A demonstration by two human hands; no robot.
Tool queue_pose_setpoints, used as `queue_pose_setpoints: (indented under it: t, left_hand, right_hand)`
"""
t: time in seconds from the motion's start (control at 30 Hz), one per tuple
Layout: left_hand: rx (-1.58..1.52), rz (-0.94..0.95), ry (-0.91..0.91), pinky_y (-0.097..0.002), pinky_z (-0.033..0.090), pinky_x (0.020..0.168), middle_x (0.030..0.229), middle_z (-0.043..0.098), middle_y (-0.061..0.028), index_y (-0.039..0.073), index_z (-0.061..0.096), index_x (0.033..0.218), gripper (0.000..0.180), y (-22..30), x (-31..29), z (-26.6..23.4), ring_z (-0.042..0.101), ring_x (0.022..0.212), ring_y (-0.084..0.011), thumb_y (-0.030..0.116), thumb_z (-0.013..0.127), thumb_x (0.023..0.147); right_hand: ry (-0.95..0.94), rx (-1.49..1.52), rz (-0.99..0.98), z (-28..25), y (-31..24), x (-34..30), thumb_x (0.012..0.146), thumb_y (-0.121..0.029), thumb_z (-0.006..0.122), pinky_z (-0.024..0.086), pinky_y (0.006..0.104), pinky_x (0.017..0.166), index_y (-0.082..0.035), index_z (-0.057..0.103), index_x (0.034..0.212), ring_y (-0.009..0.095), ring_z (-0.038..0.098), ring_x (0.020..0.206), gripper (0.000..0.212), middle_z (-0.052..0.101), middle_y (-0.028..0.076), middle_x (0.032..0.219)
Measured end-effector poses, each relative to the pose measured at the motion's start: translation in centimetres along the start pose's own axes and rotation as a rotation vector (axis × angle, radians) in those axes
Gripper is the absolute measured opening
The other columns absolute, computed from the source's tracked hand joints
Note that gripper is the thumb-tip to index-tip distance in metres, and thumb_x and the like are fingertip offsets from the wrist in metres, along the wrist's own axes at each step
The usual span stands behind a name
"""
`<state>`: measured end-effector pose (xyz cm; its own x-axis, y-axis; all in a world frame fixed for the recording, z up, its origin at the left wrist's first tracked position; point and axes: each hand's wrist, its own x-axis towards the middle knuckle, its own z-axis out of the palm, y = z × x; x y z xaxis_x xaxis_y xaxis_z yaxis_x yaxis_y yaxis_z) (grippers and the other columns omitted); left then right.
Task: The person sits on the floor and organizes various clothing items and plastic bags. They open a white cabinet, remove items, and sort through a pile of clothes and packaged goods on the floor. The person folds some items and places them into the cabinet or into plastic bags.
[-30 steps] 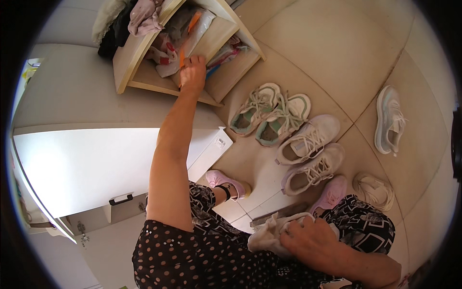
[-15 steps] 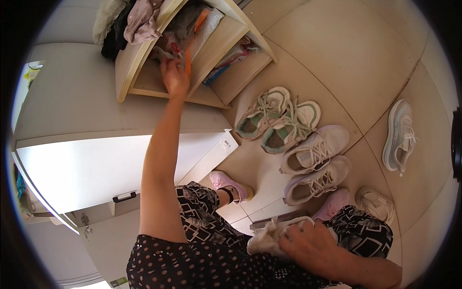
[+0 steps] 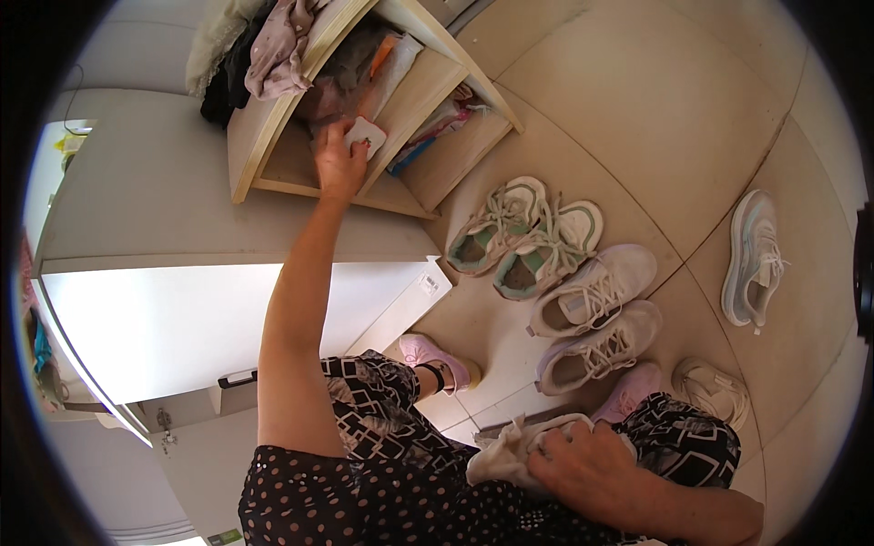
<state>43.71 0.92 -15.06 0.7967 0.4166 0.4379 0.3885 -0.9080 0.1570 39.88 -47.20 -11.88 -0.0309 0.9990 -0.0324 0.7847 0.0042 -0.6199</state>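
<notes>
My left arm stretches up to a small wooden shelf unit (image 3: 264,136). At its upper compartment my left hand (image 3: 340,168) is closed on a small flat white item with a reddish edge (image 3: 366,138); its exact kind does not show. Behind it in that compartment lie crumpled plastic bags and an orange strip (image 3: 383,56). Down by my lap, my right hand (image 3: 583,464) is closed round a bunched off-white cloth (image 3: 505,453), resting near my right knee. Part of the cloth is hidden under the fingers.
White-green sneakers (image 3: 551,246) and a pale pair (image 3: 601,341) stand on the tiled floor (image 3: 637,118). A single grey-white sneaker (image 3: 754,259) lies farther right, a beige shoe (image 3: 710,391) by my knee. A white cabinet (image 3: 200,328) is at left; clothes (image 3: 278,50) hang over the shelf.
My left hand has drawn slightly down and toward me, and the small white item now shows in its fingers. The right hand stays on the cloth.
</notes>
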Motion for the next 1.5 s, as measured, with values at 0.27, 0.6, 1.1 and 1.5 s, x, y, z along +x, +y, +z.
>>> queue_pose_setpoints:
  t: [0.27, 0.6, 1.1, 1.5]
  left_hand:
    - [0.394, -0.279, -0.163, -0.0458, 0.039, 0.089, 0.122, 0.046, -0.0189, 0.008, 0.036, 0.125, 0.052, -0.8, 4.0, 5.4, 0.048, 0.108, -0.0377, 0.033, 0.052, 0.081]
    - [0.631, 0.096, -0.148, -0.0458, 0.048, 0.070, 0.091, 0.060, -0.0145, 0.006, 0.050, 0.097, 0.027, -1.5, 2.4, 4.3, 0.060, 0.082, -0.0330, 0.020, 0.057, 0.075]
    - [0.080, 0.212, -0.103, -0.0419, 0.048, 0.073, 0.112, 0.048, -0.0165, 0.013, 0.035, 0.128, 0.071, 2.6, -6.5, -0.4, 0.054, 0.095, -0.0348, 0.007, 0.068, 0.066]
    - [-0.274, -0.228, -0.516, -0.0363, 0.047, 0.072, 0.092, 0.061, -0.0139, 0.006, 0.061, 0.088, 0.022, 4.1, -11.8, -6.7, 0.060, 0.082, -0.0284, 0.004, 0.044, 0.074]
  right_hand:
    - [-0.003, 0.004, 0.018, 0.4, 0.0, 0.4, 0.068, -0.019, 0.055, 0.042, 0.0302, 0.045, -0.011, 0.058, 0.073, 0.020, 0.054, 0.061, 0.009, 0.053, 0.005, 0.069]
    - [-0.025, 0.009, 0.023, -0.1, 0.2, 0.6, 0.067, -0.018, 0.055, 0.042, 0.0304, 0.045, -0.010, 0.057, 0.072, 0.020, 0.053, 0.062, 0.010, 0.053, 0.005, 0.069]
    - [-0.006, -0.067, 0.009, 2.3, -0.7, 0.2, 0.062, -0.015, 0.062, 0.044, 0.0358, 0.051, -0.008, 0.062, 0.081, 0.026, 0.057, 0.068, 0.020, 0.057, 0.009, 0.073]
    - [-0.021, -0.146, -0.022, 2.7, 0.1, 3.3, 0.067, -0.015, 0.058, 0.048, 0.0355, 0.050, -0.010, 0.062, 0.071, 0.024, 0.062, 0.062, 0.008, 0.059, 0.009, 0.070]
